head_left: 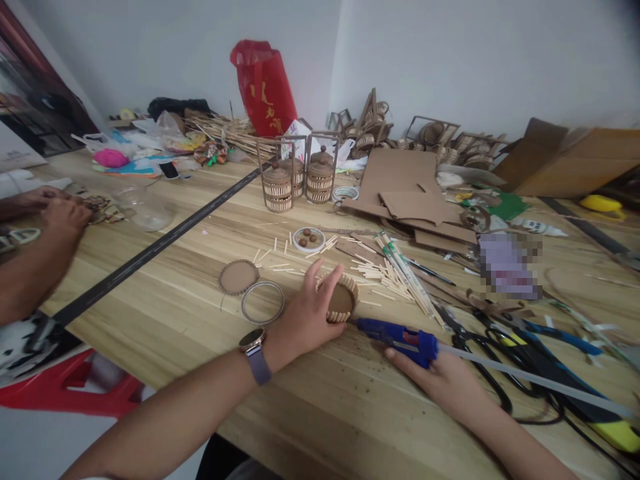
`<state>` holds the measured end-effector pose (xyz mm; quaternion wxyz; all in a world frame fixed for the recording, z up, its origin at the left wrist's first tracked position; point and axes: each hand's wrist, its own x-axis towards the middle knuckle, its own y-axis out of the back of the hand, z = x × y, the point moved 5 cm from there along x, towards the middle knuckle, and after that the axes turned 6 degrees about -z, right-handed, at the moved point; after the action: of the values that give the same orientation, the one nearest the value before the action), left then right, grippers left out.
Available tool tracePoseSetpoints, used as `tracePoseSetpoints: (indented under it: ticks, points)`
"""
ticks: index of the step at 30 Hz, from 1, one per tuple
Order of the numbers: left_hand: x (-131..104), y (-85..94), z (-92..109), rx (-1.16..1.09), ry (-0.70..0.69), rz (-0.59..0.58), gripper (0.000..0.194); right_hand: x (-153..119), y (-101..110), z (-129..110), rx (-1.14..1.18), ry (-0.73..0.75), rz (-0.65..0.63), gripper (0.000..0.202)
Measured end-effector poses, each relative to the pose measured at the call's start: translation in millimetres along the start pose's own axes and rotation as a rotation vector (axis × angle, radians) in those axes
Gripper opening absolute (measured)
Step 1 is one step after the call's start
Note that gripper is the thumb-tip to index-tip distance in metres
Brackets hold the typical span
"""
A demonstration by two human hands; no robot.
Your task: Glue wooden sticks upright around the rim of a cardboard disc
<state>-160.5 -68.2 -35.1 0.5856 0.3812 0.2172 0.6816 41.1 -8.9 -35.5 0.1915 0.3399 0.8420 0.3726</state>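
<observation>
My left hand [307, 317], with a watch at the wrist, holds a small round basket [345, 298] with a rim of short wooden sticks, its fingers over the left side. My right hand [445, 377] grips a blue glue gun [397, 339], whose nozzle points left at the basket's lower right edge. A long translucent glue stick [530, 377] extends from the back of the gun. Left of the basket lie a pale ring [263, 302] and a cardboard disc [238, 277] with a dark edge. Loose short sticks [367, 269] are scattered behind and right of the basket.
Another person's hands [65, 210] work at the far left. Lidded stick baskets [277, 187] in frames stand behind, near a red bag [265, 90]. Cardboard sheets [405, 180] lie at the back right. Scissors [465, 333] and a yellow-black tool [565, 380] lie on the right.
</observation>
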Motion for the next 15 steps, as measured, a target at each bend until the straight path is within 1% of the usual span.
tracePoseSetpoints:
  ticks: [15]
  points:
    - [-0.1, 0.2, 1.5, 0.002, -0.01, 0.006, 0.102, 0.0, -1.7, 2.0, -0.003, -0.01, -0.02, 0.038]
